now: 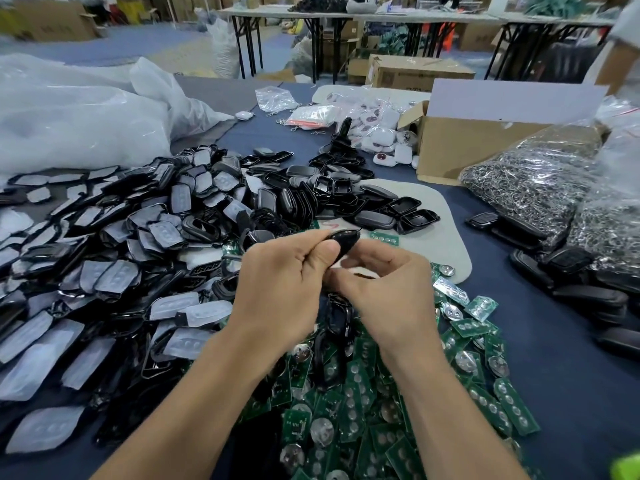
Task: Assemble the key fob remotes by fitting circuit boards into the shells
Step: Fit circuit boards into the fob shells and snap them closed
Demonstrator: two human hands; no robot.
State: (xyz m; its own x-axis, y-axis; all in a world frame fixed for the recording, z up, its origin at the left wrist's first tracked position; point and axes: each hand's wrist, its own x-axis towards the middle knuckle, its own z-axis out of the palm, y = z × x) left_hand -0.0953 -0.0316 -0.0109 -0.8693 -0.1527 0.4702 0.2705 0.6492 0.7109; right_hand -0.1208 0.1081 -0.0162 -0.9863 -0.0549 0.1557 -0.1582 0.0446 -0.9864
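Both hands up over the tabletop [554,341], mid-frame, one black shell [344,242] between them, clear of the piles. L hand [284,285]: fingers [323,254] curled, thumb clamped on the shell's left flank. R hand [391,289]: also curled, thumb and index pinching at the shell's near, lower end; a thin dark sliver shows in that pinch, and we can't tell if it's the shell's rim or a separate part. Key relation: the shell's long axis runs away from us, far tip raised and leaning a bit right, poking out beyond both sets of knuckles; near end buried between the two hands. Glossy domed back faces up and toward the camera, so the open cavity is hidden, and we can't see whether a board is seated. We judge this as the press-fit or check step on this unit. L hand carries most of the hold, R is nearer the end where a seam would close, so R prob. does the squeezing. Supply: green circuit boards [363,393] heaped directly below the wrists, closest to R. Empty black shells [346,188] piled beyond the hands; pad-backed halves [121,254] spread wide to the left. Cardboard box [460,147] and bagged key rings [530,178] far right, well apart from the work.
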